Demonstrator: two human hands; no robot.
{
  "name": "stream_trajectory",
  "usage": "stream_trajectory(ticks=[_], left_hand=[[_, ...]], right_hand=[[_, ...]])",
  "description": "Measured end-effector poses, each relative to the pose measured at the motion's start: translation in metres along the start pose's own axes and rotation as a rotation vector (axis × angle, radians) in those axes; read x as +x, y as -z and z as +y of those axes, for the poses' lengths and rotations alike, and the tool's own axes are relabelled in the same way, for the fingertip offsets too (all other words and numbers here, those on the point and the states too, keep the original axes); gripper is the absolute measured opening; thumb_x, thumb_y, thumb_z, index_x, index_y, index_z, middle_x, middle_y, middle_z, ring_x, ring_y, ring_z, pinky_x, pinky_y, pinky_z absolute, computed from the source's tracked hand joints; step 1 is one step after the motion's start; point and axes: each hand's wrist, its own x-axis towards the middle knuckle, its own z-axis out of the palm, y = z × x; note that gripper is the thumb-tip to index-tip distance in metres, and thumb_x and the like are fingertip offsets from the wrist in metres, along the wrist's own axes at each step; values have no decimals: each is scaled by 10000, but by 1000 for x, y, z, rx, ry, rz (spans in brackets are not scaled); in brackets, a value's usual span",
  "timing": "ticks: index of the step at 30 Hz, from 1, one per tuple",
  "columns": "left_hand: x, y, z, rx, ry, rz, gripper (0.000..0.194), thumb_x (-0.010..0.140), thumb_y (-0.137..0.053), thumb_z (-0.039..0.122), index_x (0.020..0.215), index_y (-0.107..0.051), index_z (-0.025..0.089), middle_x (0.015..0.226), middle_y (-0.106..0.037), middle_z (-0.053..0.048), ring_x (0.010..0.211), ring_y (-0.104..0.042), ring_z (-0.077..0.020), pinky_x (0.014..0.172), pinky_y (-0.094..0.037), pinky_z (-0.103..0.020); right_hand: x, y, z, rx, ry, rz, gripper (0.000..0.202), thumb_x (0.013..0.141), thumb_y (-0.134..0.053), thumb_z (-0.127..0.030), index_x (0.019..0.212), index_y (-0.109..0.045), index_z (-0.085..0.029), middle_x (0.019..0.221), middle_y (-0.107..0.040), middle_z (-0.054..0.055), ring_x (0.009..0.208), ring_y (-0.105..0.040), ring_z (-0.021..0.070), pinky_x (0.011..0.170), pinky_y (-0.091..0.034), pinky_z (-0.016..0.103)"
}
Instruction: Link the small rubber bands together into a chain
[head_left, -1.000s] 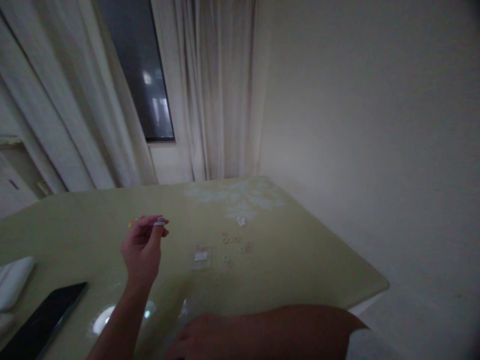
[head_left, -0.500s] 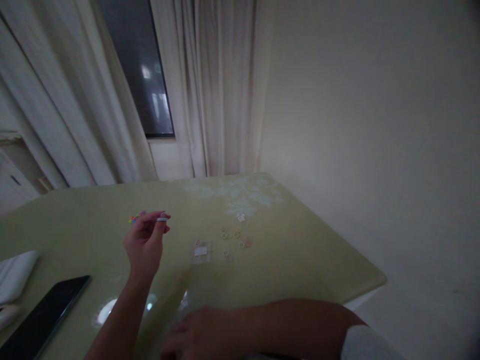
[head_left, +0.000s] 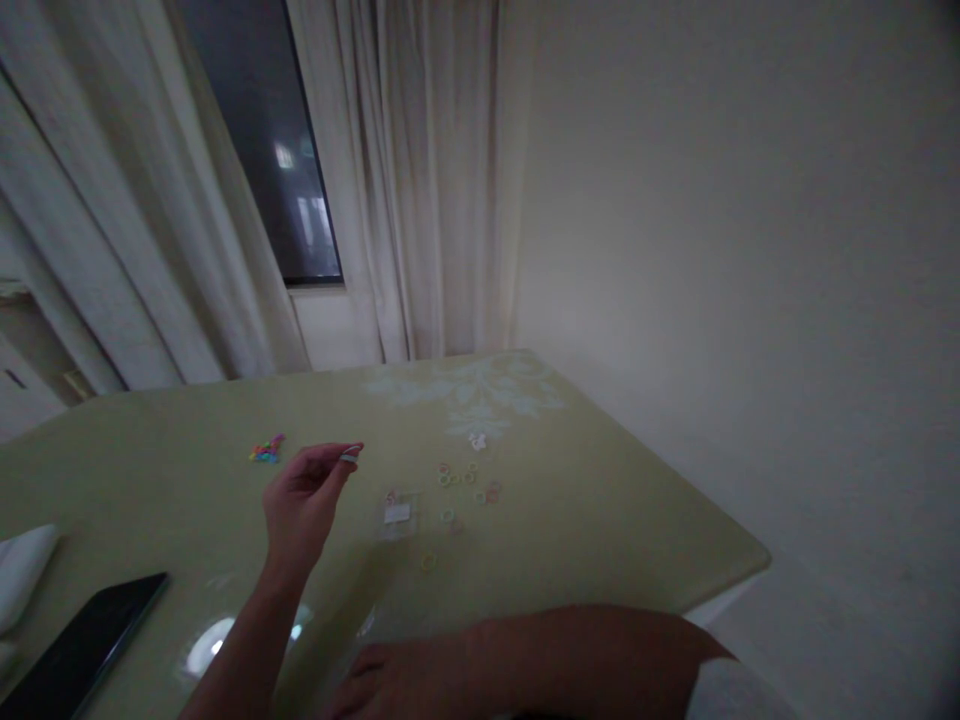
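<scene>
My left hand [head_left: 304, 505] is raised over the table, thumb and fingers pinched on a small pale ring [head_left: 350, 456]. Low in the view, my right hand [head_left: 409, 675] reaches across toward the left, dim and partly cut off by the bottom edge. Its fingers look bent, but their grip is hidden. Clear plastic [head_left: 367, 622] glints just beyond it. Right of my left hand lies a small clear bag [head_left: 397, 513] with a white label. Several small pale rings [head_left: 448, 516] are scattered past it, with a yellowish ring [head_left: 428, 563] closer to me.
Bright multicoloured small pieces [head_left: 266, 449] form a pile behind my left hand. White bits [head_left: 478, 441] lie farther back. A dark tablet or phone [head_left: 90, 645] and a white object [head_left: 26, 570] are at the left. The table's right edge [head_left: 652, 450] runs beside the wall.
My left hand has moved slightly right and lower in view, still pinching the ring, uncovering more of the coloured pile. My right hand has shifted slightly. The camera view has shifted a little.
</scene>
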Motion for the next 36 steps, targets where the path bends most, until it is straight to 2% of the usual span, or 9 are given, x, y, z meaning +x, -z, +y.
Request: stream_trajectory(ticks=[2,5,9,13,18,22,26,30,36], left_hand=[[0,-1,0,9,6,-25,257,753,-821,374,925,-746,199,894,-809,-69,735,-727,-176,673,-600,-281],[-2,-3,0,30,4,-105,243,794,-772,370,970,-751,204,917,-810,-76,716,-736,-180,654,-613,-288],[-8,-11,0,45,-16,-247,201,831,-738,377,942,-761,212,931,-814,-81,717,-751,-192,672,-633,-313],[-16,-20,-4,82,-56,-317,205,829,-749,401,926,-764,221,846,-820,-67,683,-754,-202,644,-628,-317],[-21,-27,-5,97,-66,-336,218,830,-753,427,857,-729,212,793,-805,-59,674,-745,-197,625,-602,-292],[-22,-28,-4,19,-31,-365,244,850,-739,450,872,-683,214,811,-799,-67,698,-744,-201,610,-598,-285],[-27,-31,-4,-11,-13,-455,173,891,-697,388,923,-702,218,905,-804,-72,724,-739,-188,658,-610,-296],[-35,-35,-6,-20,-3,-573,160,901,-681,359,970,-758,237,863,-802,-56,689,-724,-182,627,-593,-276],[-41,-38,-7,3,27,-649,144,872,-747,358,827,-751,221,738,-731,-22,613,-640,-145,582,-532,-237]], right_hand=[[-7,5,20,103,-203,96,138,997,-604,-322,998,-732,-271,1340,-664,2,1207,-590,151,1062,-401,280],[-38,23,61,88,-695,183,286,985,-626,-452,958,-709,-180,1045,-713,87,966,-628,192,916,-462,313],[-100,52,98,120,-1139,10,138,925,-709,-308,931,-734,-173,957,-705,83,860,-627,199,761,-441,290],[-137,56,103,267,-1404,-152,40,811,-735,-191,836,-766,-186,830,-717,75,738,-619,200,647,-396,271],[-141,31,102,439,-1416,-130,57,705,-722,-140,697,-740,-194,675,-680,30,564,-542,144,573,-363,252],[-139,28,104,462,-1386,-86,97,669,-739,-126,619,-681,-187,579,-596,-13,527,-473,118,562,-348,244],[-132,33,106,738,-1309,267,39,782,-707,-197,789,-694,-161,677,-603,-24,612,-500,109,584,-360,222],[-118,28,106,1050,-1174,575,239,856,-715,-376,859,-669,-141,693,-574,-37,616,-467,98,590,-362,224],[-106,24,101,1287,-1032,619,328,793,-789,-445,851,-680,-142,759,-630,-20,677,-529,106,678,-407,248]])
